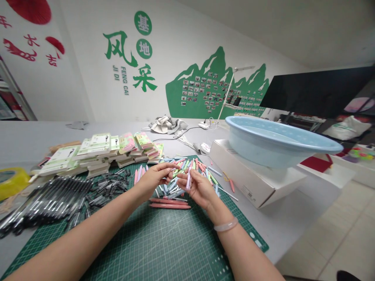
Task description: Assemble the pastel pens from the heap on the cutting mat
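Both my hands hover over a green cutting mat, just above a pile of pastel pen barrels and caps. My right hand is closed round an upright lilac pen barrel. My left hand pinches its fingertips together toward the right hand; what they hold is too small to name. Two red-pink pens lie on the mat under my hands.
Black refills and pen parts spread over the mat's left side. Stacks of packaged cards lie behind. A light blue basin rests on a white box at the right. A yellow tape roll sits far left.
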